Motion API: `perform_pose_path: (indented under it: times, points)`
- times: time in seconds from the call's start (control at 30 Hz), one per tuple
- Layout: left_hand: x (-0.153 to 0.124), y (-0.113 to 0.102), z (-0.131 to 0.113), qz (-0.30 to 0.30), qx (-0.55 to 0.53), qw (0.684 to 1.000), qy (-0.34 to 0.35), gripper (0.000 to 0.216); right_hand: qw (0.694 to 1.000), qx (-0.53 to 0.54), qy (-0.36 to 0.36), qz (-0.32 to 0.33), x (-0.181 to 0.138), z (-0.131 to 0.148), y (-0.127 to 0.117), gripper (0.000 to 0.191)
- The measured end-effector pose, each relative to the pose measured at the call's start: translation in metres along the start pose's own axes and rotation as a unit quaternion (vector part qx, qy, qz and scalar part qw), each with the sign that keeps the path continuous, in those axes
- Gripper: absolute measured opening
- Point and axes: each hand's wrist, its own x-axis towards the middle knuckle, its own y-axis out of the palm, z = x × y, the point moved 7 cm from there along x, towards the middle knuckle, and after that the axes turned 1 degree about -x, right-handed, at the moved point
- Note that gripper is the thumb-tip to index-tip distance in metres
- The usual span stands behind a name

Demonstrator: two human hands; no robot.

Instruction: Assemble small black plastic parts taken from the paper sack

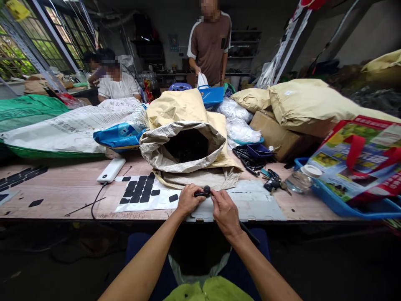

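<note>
Near the table's front edge, my left hand (190, 199) is closed on a small black part with a rounded knob (206, 190) at its end. My right hand (226, 212) is pinched just right of the knob. Whatever lies between its fingertips is too small to make out. Both hands are over a grey-white board (260, 200). Right behind them a tan paper sack (184, 106) lies with its mouth towards me, dark inside. To the left, a white sheet (166, 196) bears rows of black rounded pads (139, 189).
A white power bank (111, 170) with a cable lies left. At right are black parts (250, 161), keys (273, 182), a clear jar (302, 179) and a blue tray (341, 205) holding a colourful bag. Sacks line the back; a person (210, 46) stands beyond and others sit left.
</note>
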Motion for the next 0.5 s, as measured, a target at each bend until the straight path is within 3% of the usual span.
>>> perform_pose_path:
  times: [0.1,0.27,0.5]
  points:
    - [-0.001,0.0,-0.002,0.0,-0.005,1.0,0.001,0.017,1.0,0.005,0.0,-0.023,-0.001,-0.002,-0.006,0.039]
    - [-0.002,-0.001,-0.002,-0.009,0.0,1.0,-0.003,0.017,1.0,-0.002,0.015,0.007,-0.001,-0.014,-0.003,0.036]
    - [-0.002,-0.001,-0.005,0.0,0.004,1.0,0.003,0.019,0.995,-0.091,0.029,-0.024,0.059,-0.053,-0.021,0.032]
